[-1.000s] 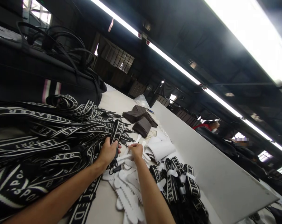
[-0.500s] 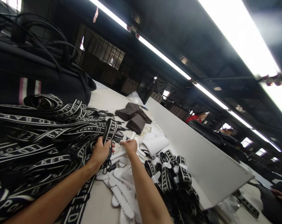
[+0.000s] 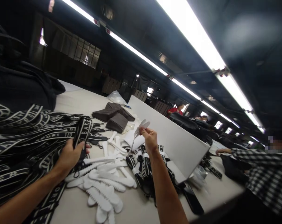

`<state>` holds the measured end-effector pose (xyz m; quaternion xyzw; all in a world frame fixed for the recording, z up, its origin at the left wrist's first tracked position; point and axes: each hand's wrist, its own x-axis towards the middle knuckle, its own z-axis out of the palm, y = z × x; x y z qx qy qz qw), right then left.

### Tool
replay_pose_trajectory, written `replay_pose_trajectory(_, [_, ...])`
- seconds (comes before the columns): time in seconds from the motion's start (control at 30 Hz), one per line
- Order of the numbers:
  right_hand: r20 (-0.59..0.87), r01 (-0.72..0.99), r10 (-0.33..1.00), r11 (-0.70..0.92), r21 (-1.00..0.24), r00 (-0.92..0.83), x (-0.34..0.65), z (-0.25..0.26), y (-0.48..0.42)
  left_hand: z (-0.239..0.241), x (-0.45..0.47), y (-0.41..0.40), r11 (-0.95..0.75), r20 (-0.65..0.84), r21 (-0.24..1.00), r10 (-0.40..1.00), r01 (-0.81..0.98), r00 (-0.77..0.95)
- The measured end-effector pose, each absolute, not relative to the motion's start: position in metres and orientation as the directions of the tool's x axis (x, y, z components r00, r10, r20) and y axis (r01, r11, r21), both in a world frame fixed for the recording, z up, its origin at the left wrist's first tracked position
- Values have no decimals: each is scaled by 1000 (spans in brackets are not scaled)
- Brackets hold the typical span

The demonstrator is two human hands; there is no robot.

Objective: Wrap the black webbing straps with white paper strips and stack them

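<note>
My left hand (image 3: pixel 69 155) is closed around a folded black strap with white lettering (image 3: pixel 83 132), held upright at the edge of a big heap of the same straps (image 3: pixel 24 137). My right hand (image 3: pixel 150 140) is raised above the table and pinches a thin white plastic strip (image 3: pixel 141 126). Several more white notched strips (image 3: pixel 103 183) lie on the table between my arms. Under my right forearm sit bundled straps wrapped with white bands (image 3: pixel 143 165).
A white upright divider board (image 3: pixel 171 137) runs along the table's right side. Brown folded pieces (image 3: pixel 114 116) and a clear bag lie further back. Black bags (image 3: pixel 19 84) are stacked at the left. A person in a checked sleeve (image 3: pixel 260 165) works at the right; others sit beyond the divider.
My right hand has lifted off the pile of white strips, carrying one strip up and to the right. The view has swung right. My left hand keeps hold of the folded strap.
</note>
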<state>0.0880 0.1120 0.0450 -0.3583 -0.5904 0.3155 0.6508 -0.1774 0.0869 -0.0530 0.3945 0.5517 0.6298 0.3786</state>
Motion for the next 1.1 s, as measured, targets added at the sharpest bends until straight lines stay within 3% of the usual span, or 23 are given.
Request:
replay_pose_trajectory(0.1, [463,-4,885,464,-886,-54,106,37,84,-42,-164,74,-174,179,984,924,47,-338])
replay_pose_trajectory(0.23, [306,-18,917,312,-950,-256,102,5,64,-30,-119,49,-214,219,975,971,56,-92])
replay_pose_trajectory(0.37, [191,-79,962,178,-981,-194,90,-35,64,-35,-74,39,-232,227,970,971,74,74])
replay_pose_trajectory(0.53, [107,-125,994,102,-987,-34,90,-82,76,-66,-66,50,-180,170,979,980,93,106])
replay_pose_trajectory(0.93, [104,-36,993,102,-994,-48,90,-108,76,-80,-67,57,-16,25,990,998,142,-64])
replay_pose_trajectory(1.1, [64,-227,996,47,-973,-67,98,-103,73,-77,-78,57,46,-26,986,992,158,-127])
